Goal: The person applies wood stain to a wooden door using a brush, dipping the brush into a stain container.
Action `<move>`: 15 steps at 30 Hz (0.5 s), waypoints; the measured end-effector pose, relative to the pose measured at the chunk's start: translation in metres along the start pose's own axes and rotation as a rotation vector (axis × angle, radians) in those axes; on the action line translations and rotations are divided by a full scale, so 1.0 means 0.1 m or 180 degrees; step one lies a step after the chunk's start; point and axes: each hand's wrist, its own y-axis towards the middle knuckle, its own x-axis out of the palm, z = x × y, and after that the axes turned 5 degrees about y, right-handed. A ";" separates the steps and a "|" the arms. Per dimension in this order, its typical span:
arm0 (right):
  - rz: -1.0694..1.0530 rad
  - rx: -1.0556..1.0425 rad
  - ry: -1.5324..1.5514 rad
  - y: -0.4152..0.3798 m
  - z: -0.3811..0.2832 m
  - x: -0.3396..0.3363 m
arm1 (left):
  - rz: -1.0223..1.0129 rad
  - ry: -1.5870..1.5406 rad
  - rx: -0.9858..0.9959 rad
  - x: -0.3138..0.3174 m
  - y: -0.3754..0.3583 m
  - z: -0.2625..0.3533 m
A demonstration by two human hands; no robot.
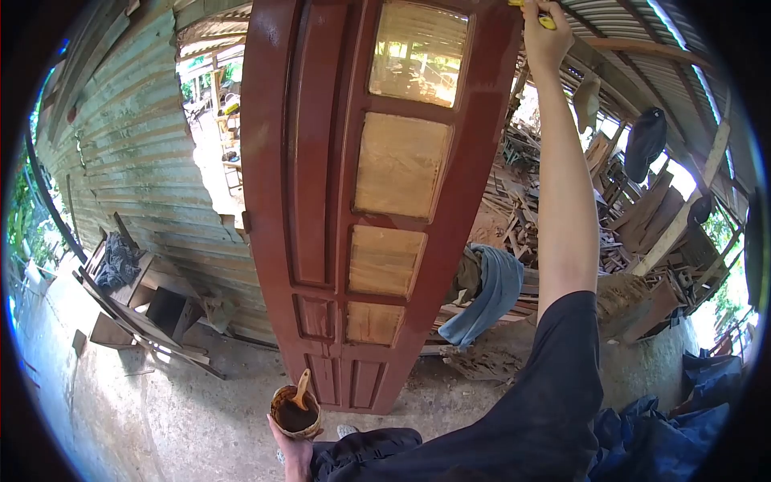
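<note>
A tall reddish-brown panelled door (317,201) stands upright in front of me, with several pale rectangular panes down its right half. Low in the view, my left hand (295,450) holds a round container of dark liquid (291,419) from below. A wooden-handled brush (302,386) leans in that container, its bristle end hidden in it. Up at the door's top right edge, my right hand (548,36) is closed around a yellow-handled tool (546,22), whose far end is cut off by the frame's top.
Corrugated metal sheeting (144,161) runs along the left. Wooden furniture (144,297) with a dark cloth stands there. Behind the door to the right are a blue cloth (486,297) and heaped wood scraps (522,217). Dark blue sheeting (658,438) lies at lower right.
</note>
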 end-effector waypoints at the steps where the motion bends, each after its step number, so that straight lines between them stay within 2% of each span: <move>1: -0.0082 0.0152 0.0675 -0.01 0.08 0.01 | 0.0030 -0.0032 -0.0027 -0.01 0.01 -0.02; 2: -0.0061 0.0134 0.0688 -0.07 0.15 0.05 | 0.0053 -0.0063 -0.0047 -0.01 0.04 -0.04; 4: 0.0217 0.0540 0.1883 -0.23 0.21 0.08 | 0.0062 -0.0037 -0.0020 -0.01 0.07 -0.06; 10: 0.0423 0.0638 0.1795 -0.94 0.17 -0.10 | -0.0080 0.0014 -0.0157 0.02 0.17 -0.11; 12: 0.0478 0.0716 0.1693 -1.21 0.05 -0.20 | -0.0355 0.0163 -0.0159 0.04 0.22 -0.11; 14: 0.0365 0.1074 0.1407 -1.49 -0.07 -0.35 | -0.0357 0.0237 -0.0203 0.10 0.23 -0.09; 15: 0.0310 0.0978 0.1181 -1.63 -0.09 -0.43 | -0.0348 0.0290 -0.0245 0.14 0.24 -0.10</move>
